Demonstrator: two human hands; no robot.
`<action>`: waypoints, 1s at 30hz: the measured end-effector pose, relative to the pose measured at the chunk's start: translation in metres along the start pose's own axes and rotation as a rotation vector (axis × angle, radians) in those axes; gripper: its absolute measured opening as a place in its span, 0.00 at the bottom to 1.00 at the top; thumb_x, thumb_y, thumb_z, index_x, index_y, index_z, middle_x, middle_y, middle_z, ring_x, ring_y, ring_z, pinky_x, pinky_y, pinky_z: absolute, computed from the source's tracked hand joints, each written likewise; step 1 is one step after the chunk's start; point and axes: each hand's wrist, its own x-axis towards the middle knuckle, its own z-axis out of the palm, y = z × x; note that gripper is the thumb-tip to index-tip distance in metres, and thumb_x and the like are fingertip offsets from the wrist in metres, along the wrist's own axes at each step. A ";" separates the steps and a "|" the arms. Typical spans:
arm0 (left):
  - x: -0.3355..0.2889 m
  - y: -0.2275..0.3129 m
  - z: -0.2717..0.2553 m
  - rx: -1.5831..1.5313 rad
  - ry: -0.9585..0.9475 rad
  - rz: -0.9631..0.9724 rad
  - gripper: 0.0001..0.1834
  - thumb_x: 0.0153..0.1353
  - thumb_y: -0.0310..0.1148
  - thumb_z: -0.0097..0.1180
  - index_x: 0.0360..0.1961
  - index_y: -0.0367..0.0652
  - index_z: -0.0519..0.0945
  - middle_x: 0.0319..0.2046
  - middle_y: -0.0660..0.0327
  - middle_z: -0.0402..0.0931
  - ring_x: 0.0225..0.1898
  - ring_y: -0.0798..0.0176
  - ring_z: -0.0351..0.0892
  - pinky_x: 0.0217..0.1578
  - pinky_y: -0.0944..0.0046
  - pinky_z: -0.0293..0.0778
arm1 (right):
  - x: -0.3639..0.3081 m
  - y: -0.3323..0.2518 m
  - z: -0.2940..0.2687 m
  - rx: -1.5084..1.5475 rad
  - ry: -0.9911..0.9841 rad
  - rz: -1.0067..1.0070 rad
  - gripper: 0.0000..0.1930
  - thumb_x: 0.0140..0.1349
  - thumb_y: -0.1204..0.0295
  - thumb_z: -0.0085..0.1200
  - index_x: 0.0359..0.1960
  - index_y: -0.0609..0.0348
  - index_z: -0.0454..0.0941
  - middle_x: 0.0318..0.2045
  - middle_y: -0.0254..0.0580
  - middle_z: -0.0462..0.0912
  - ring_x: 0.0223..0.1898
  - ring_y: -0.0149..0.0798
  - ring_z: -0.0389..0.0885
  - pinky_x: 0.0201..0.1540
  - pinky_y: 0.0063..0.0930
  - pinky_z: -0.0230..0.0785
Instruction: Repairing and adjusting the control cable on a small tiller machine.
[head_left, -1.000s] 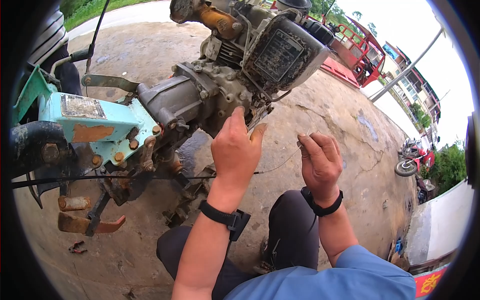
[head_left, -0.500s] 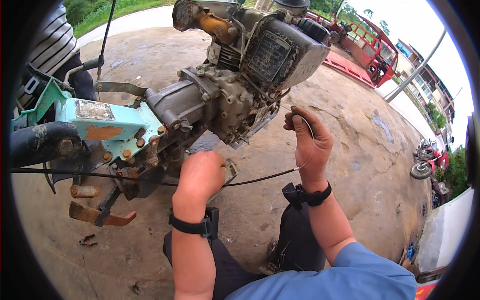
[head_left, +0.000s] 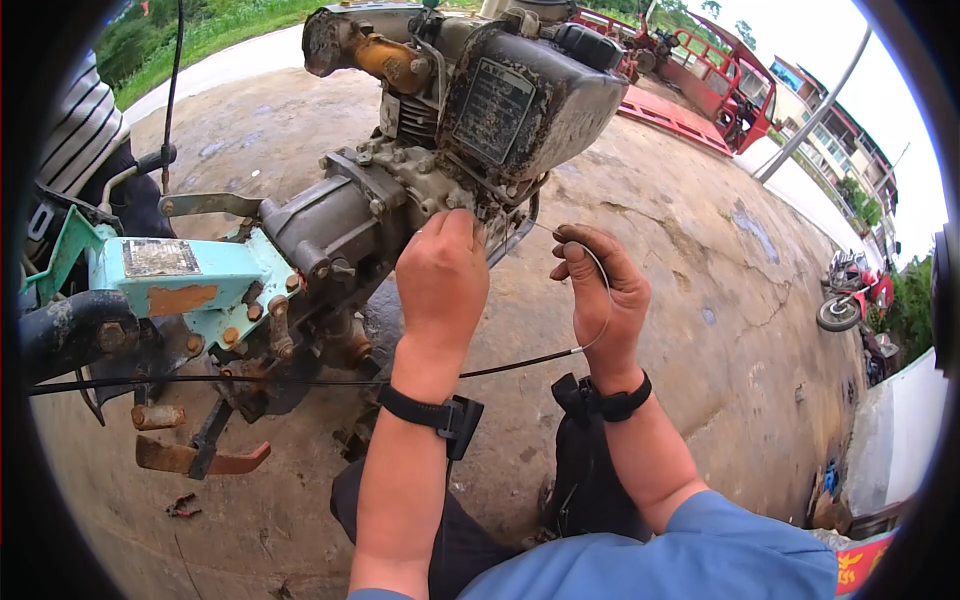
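Observation:
A bare wire (head_left: pixel 609 300) comes out of a black-sheathed control cable (head_left: pixel 522 363) and curves up through my right hand (head_left: pixel 612 290). Thumb and fingers pinch it there. Its thin end runs up and left toward the side of a dirty small engine (head_left: pixel 418 180). Against that side my left hand (head_left: pixel 445 268) is raised with its fingers bent together. The back of the hand hides what its fingertips hold or touch. The black sheath passes below my left hand and behind the forearm, on toward the left edge.
A turquoise bracket (head_left: pixel 190 270) joins the engine at left, above a rusty pedal (head_left: pixel 205 455). Pliers (head_left: pixel 183 506) lie on the ground. A person in a striped sweater (head_left: pixel 85 130) is at far left. A red three-wheeled vehicle (head_left: pixel 690 110) and motorcycle (head_left: pixel 845 305) stand behind.
My left hand has risen from below the gearbox to the engine's side. The right hand has shifted slightly left and down, still pinching the wire. The view has turned a little.

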 end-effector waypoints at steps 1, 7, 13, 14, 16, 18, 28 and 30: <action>0.002 0.000 0.002 -0.035 0.014 0.063 0.08 0.61 0.27 0.66 0.38 0.39 0.79 0.32 0.49 0.81 0.36 0.40 0.83 0.37 0.45 0.79 | 0.001 0.001 -0.002 -0.001 -0.001 0.001 0.10 0.73 0.78 0.62 0.52 0.65 0.87 0.51 0.42 0.85 0.39 0.28 0.83 0.43 0.23 0.79; -0.026 0.024 0.012 -0.206 -0.088 0.028 0.05 0.64 0.25 0.62 0.35 0.38 0.77 0.33 0.48 0.80 0.37 0.38 0.82 0.37 0.44 0.77 | 0.011 0.002 0.004 0.129 0.049 -0.008 0.09 0.73 0.78 0.62 0.52 0.66 0.87 0.44 0.40 0.86 0.35 0.27 0.81 0.39 0.21 0.74; -0.059 -0.007 0.024 -0.019 -0.552 0.024 0.05 0.65 0.29 0.63 0.40 0.41 0.84 0.35 0.47 0.84 0.40 0.37 0.84 0.41 0.44 0.79 | 0.016 0.014 0.020 0.065 -0.022 0.055 0.09 0.74 0.75 0.63 0.52 0.64 0.88 0.39 0.37 0.87 0.33 0.24 0.80 0.38 0.20 0.74; -0.059 -0.010 0.018 -0.020 -0.550 0.025 0.05 0.65 0.29 0.63 0.40 0.41 0.84 0.35 0.47 0.84 0.40 0.37 0.84 0.41 0.44 0.79 | 0.015 0.014 0.021 0.031 -0.019 0.129 0.09 0.74 0.74 0.63 0.52 0.63 0.88 0.37 0.35 0.88 0.32 0.23 0.80 0.37 0.19 0.74; -0.057 -0.016 -0.001 -0.095 -0.638 -0.101 0.09 0.65 0.30 0.61 0.44 0.40 0.86 0.39 0.44 0.85 0.41 0.35 0.84 0.43 0.44 0.80 | 0.020 0.015 0.033 0.056 -0.013 0.141 0.10 0.75 0.73 0.62 0.52 0.63 0.88 0.33 0.33 0.88 0.30 0.22 0.80 0.36 0.19 0.73; -0.032 -0.009 -0.025 -0.113 -0.608 -0.119 0.12 0.69 0.32 0.59 0.48 0.37 0.87 0.37 0.45 0.87 0.38 0.43 0.88 0.42 0.50 0.82 | 0.023 0.018 0.039 0.042 0.035 0.126 0.10 0.75 0.73 0.62 0.52 0.63 0.88 0.33 0.34 0.88 0.30 0.22 0.80 0.35 0.19 0.73; -0.018 -0.023 -0.055 -0.473 -0.794 -0.350 0.15 0.72 0.35 0.60 0.49 0.33 0.86 0.32 0.55 0.85 0.34 0.63 0.83 0.39 0.60 0.77 | 0.028 0.017 0.058 -0.122 0.127 0.064 0.09 0.74 0.75 0.61 0.50 0.63 0.88 0.30 0.36 0.89 0.29 0.23 0.82 0.33 0.21 0.75; -0.018 -0.025 -0.054 -0.495 -0.750 -0.387 0.14 0.72 0.34 0.60 0.49 0.33 0.86 0.32 0.54 0.85 0.33 0.62 0.83 0.38 0.60 0.77 | 0.029 0.019 0.058 -0.199 0.116 0.014 0.08 0.74 0.75 0.61 0.50 0.63 0.88 0.29 0.39 0.88 0.29 0.24 0.83 0.34 0.23 0.75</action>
